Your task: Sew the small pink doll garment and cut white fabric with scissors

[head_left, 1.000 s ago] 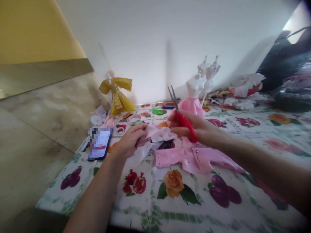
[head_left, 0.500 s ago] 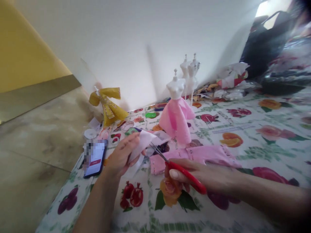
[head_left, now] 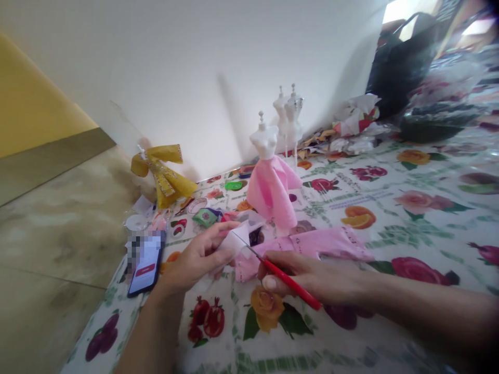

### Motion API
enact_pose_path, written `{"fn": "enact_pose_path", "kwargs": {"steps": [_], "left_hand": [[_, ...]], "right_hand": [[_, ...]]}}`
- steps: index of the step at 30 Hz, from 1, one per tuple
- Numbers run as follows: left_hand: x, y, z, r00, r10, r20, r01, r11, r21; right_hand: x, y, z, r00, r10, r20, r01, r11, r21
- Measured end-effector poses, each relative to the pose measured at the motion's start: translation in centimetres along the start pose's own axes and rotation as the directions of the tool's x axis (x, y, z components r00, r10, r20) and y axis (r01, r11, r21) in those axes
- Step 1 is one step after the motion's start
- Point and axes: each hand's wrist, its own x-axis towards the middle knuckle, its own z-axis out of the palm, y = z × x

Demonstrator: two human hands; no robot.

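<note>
My left hand (head_left: 200, 255) pinches a folded white piece (head_left: 235, 243), cloth or paper, I cannot tell which. In my right hand (head_left: 312, 270) is a pair of scissors with red handles (head_left: 294, 285). Their thin blades lie together across the white piece, pointing up and left; whether they cut into it is too small to tell. Under and beyond my right hand lies a small pink garment (head_left: 335, 243) with dotted trim. Just behind it stands a white mini dress form (head_left: 264, 141) wearing a pink skirt (head_left: 268, 189).
A phone (head_left: 147, 265) lies left, near the table edge. Behind it stands a doll-sized yellow dress (head_left: 163, 174). Two more white forms (head_left: 293, 111) stand near the wall. Cloth scraps (head_left: 319, 141) and a dark bag (head_left: 403, 62) are at the back right. A flowered cloth (head_left: 268, 358) covers the table.
The view has shifted slightly to the right. My left fingers have closed further around the white piece, now folded smaller. The scissor blades have drawn together and lie over it.
</note>
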Motion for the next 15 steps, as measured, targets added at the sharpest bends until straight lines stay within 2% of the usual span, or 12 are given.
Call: {"fn": "enact_pose_path", "kwargs": {"steps": [3,8,12,15], "left_hand": [[0.2,-0.3,0.1,0.999,0.052,-0.001,-0.052,0.997,-0.063],[0.2,-0.2,0.7,0.999,0.011,0.036,-0.008,0.997,-0.078],[0.3,-0.2,1.0,0.998,-0.036,0.053,0.041,0.993,-0.107],[0.2,-0.3,0.5,1.000,-0.014,-0.026,0.011,0.994,-0.108]], "right_hand": [[-0.1,-0.2,0.1,1.000,0.016,-0.011,-0.016,1.000,-0.012],[0.0,0.3,0.4,1.000,0.013,-0.025,-0.012,0.999,0.044],[0.2,0.6,0.6,0.997,-0.078,0.011,0.076,0.988,0.136],[0.3,0.7,0.5,0.986,-0.161,0.037,0.155,0.979,0.130]]}}
